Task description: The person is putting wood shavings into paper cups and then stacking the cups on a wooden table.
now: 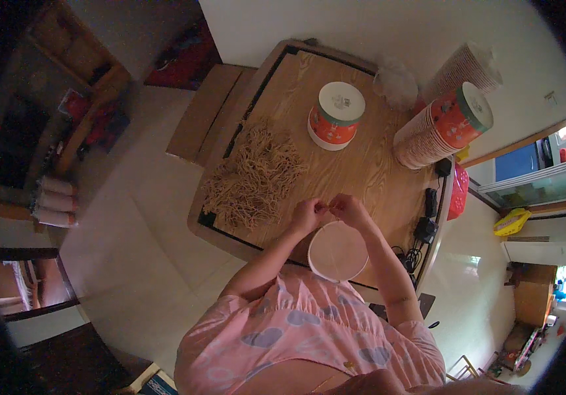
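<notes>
My left hand (308, 214) and my right hand (349, 208) meet fingertip to fingertip just above an open paper bowl (337, 251) that stands at the near edge of the wooden table (355, 164). They seem to pinch something small between them, too small to make out. A heap of thin brown noodle-like strands (256, 176) lies on the table to the left of my left hand.
An upturned orange-and-white paper bowl (336, 115) stands mid-table. Two long stacks of the same bowls (444, 125) lie at the right, with a crumpled clear plastic bag (395, 82) behind. A power strip and black adapters (428, 210) sit along the right edge. A low wooden bench (207, 112) stands left.
</notes>
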{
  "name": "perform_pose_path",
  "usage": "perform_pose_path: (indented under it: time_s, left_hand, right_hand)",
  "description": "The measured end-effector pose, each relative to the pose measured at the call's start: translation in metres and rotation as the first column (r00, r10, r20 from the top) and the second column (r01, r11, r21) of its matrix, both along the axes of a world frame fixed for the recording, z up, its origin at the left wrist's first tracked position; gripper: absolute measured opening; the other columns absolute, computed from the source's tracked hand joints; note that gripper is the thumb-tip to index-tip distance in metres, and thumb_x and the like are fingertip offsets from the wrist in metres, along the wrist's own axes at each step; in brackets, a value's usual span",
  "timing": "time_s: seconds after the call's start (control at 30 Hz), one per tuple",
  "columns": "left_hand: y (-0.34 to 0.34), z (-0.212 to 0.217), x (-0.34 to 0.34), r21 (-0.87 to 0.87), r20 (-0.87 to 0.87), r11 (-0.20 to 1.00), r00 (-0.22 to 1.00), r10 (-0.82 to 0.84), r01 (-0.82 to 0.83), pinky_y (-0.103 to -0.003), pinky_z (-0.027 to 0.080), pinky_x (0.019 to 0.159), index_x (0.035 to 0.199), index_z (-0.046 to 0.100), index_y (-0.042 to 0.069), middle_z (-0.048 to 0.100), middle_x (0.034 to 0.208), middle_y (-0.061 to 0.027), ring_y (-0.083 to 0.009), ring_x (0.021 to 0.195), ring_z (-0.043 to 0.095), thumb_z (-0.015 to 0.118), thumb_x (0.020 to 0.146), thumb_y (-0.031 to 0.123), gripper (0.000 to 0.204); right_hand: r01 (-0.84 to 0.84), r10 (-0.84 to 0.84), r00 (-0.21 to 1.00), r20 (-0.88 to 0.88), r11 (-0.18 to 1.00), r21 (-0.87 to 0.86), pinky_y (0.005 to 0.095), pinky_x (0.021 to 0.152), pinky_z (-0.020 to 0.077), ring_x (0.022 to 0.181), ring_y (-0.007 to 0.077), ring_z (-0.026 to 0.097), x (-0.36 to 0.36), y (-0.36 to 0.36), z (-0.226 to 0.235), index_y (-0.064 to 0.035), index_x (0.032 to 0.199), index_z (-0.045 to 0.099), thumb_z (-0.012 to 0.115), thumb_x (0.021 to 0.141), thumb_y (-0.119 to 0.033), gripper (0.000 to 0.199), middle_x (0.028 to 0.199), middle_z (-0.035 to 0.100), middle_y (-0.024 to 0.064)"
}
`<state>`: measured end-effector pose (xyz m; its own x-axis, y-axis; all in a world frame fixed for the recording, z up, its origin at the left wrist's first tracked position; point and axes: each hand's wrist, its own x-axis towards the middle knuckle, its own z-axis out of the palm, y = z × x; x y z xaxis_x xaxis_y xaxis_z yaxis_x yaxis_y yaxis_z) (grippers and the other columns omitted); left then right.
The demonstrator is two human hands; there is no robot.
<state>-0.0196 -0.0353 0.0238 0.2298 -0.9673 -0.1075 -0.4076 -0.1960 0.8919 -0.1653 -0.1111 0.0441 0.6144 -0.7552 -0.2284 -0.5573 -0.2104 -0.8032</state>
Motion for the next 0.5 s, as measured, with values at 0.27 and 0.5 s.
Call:
perform_pose_path:
  time_s: [0.27,0.5]
  left_hand:
    - [0.000,-0.001,-0.002,-0.093,0.070,0.996,0.998,0.006,0.001,-0.033,0.047,0.060,0.075,0.059,0.003,0.061,0.069,-0.0113,-0.0245,0.063,0.061,0.062,0.071,0.017,0.015]
    - [0.006,-0.014,0.000,-0.089,0.035,0.993,0.996,0.078,-0.074,-0.034,0.046,0.058,0.073,0.058,0.002,0.061,0.070,-0.0126,-0.0257,0.064,0.060,0.062,0.070,0.012,0.011]
  right_hand:
    - [-0.060,0.066,0.994,-0.081,0.995,0.080,0.0248,0.047,0.0389,0.054,0.0068,0.045,-0.001,-0.005,-0.009,-0.0023,0.072,0.058,0.062,0.074,-0.017,0.015,0.056,0.051,0.0005]
    - [-0.069,0.066,0.998,0.021,0.973,0.220,0.0249,0.051,0.0402,0.055,0.0074,0.048,-0.009,-0.005,-0.007,-0.0014,0.072,0.059,0.063,0.074,-0.018,0.017,0.059,0.054,0.0012]
